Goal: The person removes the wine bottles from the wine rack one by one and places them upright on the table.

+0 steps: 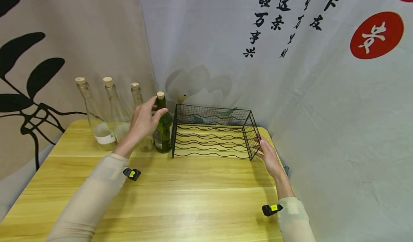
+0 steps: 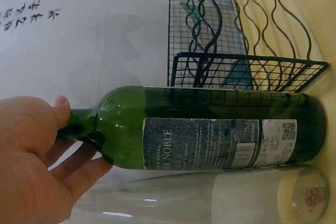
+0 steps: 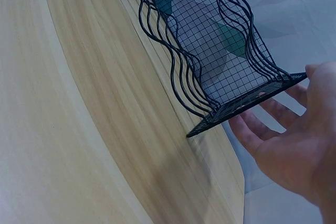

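Observation:
My left hand (image 1: 143,120) grips the neck of a green wine bottle (image 2: 126,124), which stands upright on the table with a cork (image 1: 160,95) in its mouth. Its dark label faces the left wrist camera. Just right of the bottle is a black wire wine rack (image 1: 211,146) with wavy bars and mesh panels. At the rack's right end, my right hand (image 3: 294,145) rests its spread fingers against the outside of the mesh side panel (image 3: 241,107). The thumb lies at the panel's corner.
Several clear corked bottles stand left of the green one, including a far-left bottle (image 1: 96,122) and one (image 1: 137,95) partly behind my left hand. All stand on a wooden table (image 1: 193,199). A printed cloth wall (image 1: 200,37) rises close behind the rack.

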`<state>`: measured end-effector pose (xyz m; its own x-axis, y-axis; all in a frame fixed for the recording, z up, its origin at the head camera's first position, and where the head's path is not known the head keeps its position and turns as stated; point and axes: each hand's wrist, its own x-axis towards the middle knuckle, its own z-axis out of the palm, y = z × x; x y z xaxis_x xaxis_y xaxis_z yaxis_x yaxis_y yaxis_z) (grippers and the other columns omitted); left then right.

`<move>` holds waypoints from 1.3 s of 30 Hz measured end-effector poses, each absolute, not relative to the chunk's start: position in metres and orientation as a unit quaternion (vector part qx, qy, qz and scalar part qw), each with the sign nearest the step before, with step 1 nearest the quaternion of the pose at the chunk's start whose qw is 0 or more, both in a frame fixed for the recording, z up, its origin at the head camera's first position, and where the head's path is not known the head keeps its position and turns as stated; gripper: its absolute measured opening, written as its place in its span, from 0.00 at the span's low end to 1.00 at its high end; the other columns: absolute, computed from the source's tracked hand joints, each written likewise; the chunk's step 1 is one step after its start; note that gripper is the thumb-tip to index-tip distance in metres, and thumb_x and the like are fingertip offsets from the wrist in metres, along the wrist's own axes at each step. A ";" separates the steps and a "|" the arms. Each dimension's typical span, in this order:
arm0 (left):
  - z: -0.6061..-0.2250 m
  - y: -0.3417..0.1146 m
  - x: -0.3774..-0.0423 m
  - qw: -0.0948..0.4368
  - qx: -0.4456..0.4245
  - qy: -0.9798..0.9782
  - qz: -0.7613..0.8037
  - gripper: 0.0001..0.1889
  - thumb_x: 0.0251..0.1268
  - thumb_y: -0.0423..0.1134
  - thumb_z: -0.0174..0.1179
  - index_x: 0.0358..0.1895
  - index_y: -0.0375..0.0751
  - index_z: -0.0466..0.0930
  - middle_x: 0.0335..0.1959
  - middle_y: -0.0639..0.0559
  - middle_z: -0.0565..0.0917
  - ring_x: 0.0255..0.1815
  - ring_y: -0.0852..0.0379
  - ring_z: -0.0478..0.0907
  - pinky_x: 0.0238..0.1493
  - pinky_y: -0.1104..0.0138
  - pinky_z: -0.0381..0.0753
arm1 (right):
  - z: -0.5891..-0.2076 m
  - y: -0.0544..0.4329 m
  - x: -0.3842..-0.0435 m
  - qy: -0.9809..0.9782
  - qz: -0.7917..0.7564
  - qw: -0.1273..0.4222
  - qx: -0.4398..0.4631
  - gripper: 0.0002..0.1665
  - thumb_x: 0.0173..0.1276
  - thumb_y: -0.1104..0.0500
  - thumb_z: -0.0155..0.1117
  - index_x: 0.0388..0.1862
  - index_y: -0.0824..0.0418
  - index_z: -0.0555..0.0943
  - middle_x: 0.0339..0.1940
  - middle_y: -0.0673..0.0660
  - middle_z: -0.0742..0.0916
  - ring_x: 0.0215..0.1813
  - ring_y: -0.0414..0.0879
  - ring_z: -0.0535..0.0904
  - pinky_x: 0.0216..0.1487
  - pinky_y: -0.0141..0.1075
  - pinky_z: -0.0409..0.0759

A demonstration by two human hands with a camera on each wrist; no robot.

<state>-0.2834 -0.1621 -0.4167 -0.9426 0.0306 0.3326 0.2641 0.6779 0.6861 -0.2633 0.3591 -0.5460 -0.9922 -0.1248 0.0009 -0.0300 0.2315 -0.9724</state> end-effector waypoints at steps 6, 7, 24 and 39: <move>-0.417 -0.160 -0.287 0.165 -0.076 -0.903 -0.390 0.31 0.88 0.50 0.63 0.83 0.38 0.72 0.72 0.25 0.84 0.64 0.23 0.89 0.58 0.33 0.93 | -0.547 0.358 -0.263 0.782 -0.620 0.038 -0.051 0.43 0.97 0.37 0.37 0.97 0.58 0.49 0.97 0.66 0.56 0.94 0.73 0.56 0.90 0.73 0.65; -0.417 -0.159 -0.288 0.169 -0.076 -0.903 -0.388 0.30 0.88 0.50 0.64 0.81 0.38 0.73 0.71 0.26 0.85 0.62 0.24 0.90 0.56 0.34 0.93 | -0.548 0.358 -0.263 0.782 -0.620 0.039 -0.050 0.43 0.97 0.37 0.36 0.97 0.58 0.49 0.97 0.66 0.56 0.93 0.73 0.56 0.90 0.73 0.65; -0.422 -0.155 -0.289 0.194 -0.055 -0.910 -0.362 0.22 0.89 0.49 0.63 0.70 0.37 0.77 0.54 0.33 0.91 0.51 0.30 0.91 0.46 0.39 0.92 | -0.547 0.356 -0.264 0.788 -0.612 0.039 -0.054 0.43 0.97 0.38 0.36 0.97 0.58 0.49 0.97 0.66 0.55 0.95 0.72 0.53 0.90 0.73 0.65; -0.426 -0.159 -0.284 0.166 -0.063 -0.903 -0.392 0.39 0.90 0.54 0.60 0.92 0.43 0.57 0.79 0.29 0.79 0.74 0.25 0.81 0.73 0.28 0.81 | -0.545 0.356 -0.263 0.784 -0.618 0.039 -0.035 0.44 0.97 0.36 0.36 0.97 0.57 0.47 0.98 0.65 0.54 0.95 0.72 0.54 0.90 0.72 0.65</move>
